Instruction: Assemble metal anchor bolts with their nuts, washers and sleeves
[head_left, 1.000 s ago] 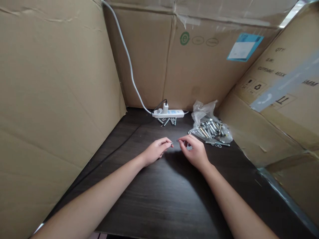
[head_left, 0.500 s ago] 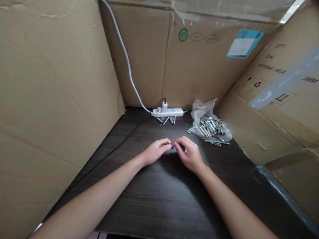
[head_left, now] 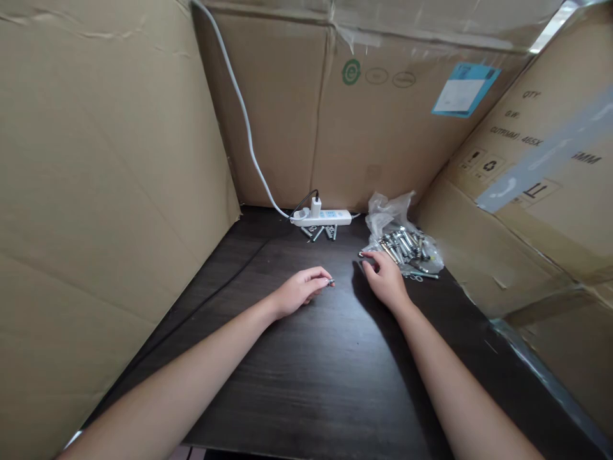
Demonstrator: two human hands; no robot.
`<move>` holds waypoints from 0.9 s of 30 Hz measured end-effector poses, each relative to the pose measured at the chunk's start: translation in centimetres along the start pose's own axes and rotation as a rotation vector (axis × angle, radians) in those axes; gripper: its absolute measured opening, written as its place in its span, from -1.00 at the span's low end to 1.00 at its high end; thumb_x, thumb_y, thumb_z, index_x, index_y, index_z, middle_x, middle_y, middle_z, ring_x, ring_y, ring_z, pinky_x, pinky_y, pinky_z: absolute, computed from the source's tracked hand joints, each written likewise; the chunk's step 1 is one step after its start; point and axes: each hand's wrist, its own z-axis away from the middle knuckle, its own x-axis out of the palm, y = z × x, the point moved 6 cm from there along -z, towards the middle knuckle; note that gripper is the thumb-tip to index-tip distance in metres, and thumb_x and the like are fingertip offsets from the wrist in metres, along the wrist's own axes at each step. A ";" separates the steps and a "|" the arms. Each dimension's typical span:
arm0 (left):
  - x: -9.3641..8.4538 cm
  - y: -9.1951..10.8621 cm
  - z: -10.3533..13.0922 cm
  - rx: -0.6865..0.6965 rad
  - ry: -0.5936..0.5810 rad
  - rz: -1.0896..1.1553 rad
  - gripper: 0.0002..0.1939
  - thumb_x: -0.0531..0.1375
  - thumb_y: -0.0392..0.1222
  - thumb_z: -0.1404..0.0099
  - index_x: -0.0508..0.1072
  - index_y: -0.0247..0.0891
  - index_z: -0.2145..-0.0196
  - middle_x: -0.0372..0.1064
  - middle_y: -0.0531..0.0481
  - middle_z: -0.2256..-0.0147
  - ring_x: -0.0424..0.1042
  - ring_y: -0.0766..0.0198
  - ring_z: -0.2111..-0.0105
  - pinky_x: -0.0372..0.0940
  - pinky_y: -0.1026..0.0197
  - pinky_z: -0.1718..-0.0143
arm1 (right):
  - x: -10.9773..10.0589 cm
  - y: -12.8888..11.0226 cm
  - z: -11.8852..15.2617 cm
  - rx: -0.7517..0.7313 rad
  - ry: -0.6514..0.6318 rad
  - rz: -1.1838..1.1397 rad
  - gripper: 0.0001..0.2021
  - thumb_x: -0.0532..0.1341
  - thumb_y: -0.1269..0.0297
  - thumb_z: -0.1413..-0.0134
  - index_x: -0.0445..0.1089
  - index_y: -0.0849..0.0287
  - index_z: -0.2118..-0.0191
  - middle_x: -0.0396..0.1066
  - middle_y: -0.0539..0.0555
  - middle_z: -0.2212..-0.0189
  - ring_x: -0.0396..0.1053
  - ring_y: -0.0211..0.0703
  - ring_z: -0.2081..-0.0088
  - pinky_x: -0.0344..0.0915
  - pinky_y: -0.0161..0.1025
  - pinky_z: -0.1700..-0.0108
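Observation:
Over the middle of the table, my left hand (head_left: 302, 292) is closed, with thumb and index finger pinching a small metal piece (head_left: 330, 282). Only its shiny end pokes out, so its exact kind is hidden. Farther right, my right hand (head_left: 385, 278) has its thumb and index finger apart. The index fingertip is at a loose nut (head_left: 361, 254) lying on the table; whether it touches the nut I cannot tell. Just beyond that hand lies a clear plastic bag (head_left: 385, 211) with many metal bolts (head_left: 407, 244) spilling at its mouth.
Several bolts and small rings (head_left: 318, 233) lie before a white power strip (head_left: 335, 218). A loose bolt (head_left: 428, 275) and washers rest beside the bag. A black cable (head_left: 230, 279) crosses the dark table (head_left: 287, 390) at left. Cardboard walls (head_left: 278, 115) stand on three sides.
My right hand has left my left hand, moving right and away from me to the loose nut, and its fingers have parted. My left hand has stayed in place with the small metal piece.

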 end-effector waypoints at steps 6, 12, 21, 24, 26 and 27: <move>0.0 -0.1 0.0 0.007 -0.007 0.009 -0.75 0.11 -0.04 -0.25 0.32 -0.30 0.27 -0.10 0.18 0.58 -0.12 0.45 0.60 -0.19 0.35 0.61 | 1.2 -0.7 0.3 -0.028 -0.093 0.175 -0.61 0.09 0.30 -0.07 0.34 0.18 -0.05 0.33 0.17 -0.04 0.38 -0.10 0.22 0.30 -0.13 0.08; 0.0 -0.1 0.0 0.001 -0.005 0.035 -0.76 0.10 -0.05 -0.25 0.32 -0.31 0.29 -0.12 0.18 0.58 -0.15 0.46 0.61 -0.23 0.35 0.61 | 1.3 -1.1 0.3 -0.037 -0.141 0.247 -0.72 0.10 0.30 -0.07 0.43 0.16 0.11 0.40 0.13 0.12 0.38 -0.05 0.14 0.32 -0.16 0.13; 0.1 0.1 0.0 0.006 -0.004 0.034 -0.73 0.09 -0.01 -0.26 0.32 -0.32 0.29 -0.13 0.20 0.59 -0.16 0.47 0.62 -0.22 0.37 0.62 | 0.6 -1.0 0.3 -0.024 -0.133 0.333 -0.76 0.13 0.33 -0.04 0.48 0.13 0.19 0.44 0.11 0.24 0.38 -0.07 0.22 0.28 -0.19 0.19; 0.1 0.1 0.0 0.000 0.002 0.017 -0.74 0.08 -0.04 -0.27 0.32 -0.32 0.30 -0.13 0.19 0.59 -0.15 0.47 0.62 -0.21 0.38 0.63 | 0.5 -0.9 0.3 0.009 -0.153 0.329 -0.80 0.14 0.32 -0.04 0.49 0.13 0.25 0.45 0.10 0.29 0.39 -0.09 0.28 0.28 -0.20 0.23; 0.0 0.1 0.0 0.003 0.022 0.014 -0.76 0.08 -0.06 -0.27 0.33 -0.31 0.25 -0.11 0.19 0.59 -0.13 0.47 0.62 -0.19 0.39 0.63 | 0.2 -1.5 0.3 -0.010 -0.133 0.280 -0.82 0.15 0.30 -0.02 0.48 0.14 0.27 0.45 0.10 0.32 0.39 -0.11 0.31 0.29 -0.21 0.25; -0.1 0.1 0.0 0.011 0.036 0.014 -0.75 0.08 -0.07 -0.27 0.33 -0.30 0.20 -0.11 0.19 0.58 -0.12 0.47 0.62 -0.19 0.40 0.64 | 0.0 -2.2 0.4 -0.045 -0.116 0.233 -0.82 0.16 0.29 -0.02 0.48 0.15 0.26 0.44 0.10 0.32 0.38 -0.12 0.33 0.30 -0.22 0.26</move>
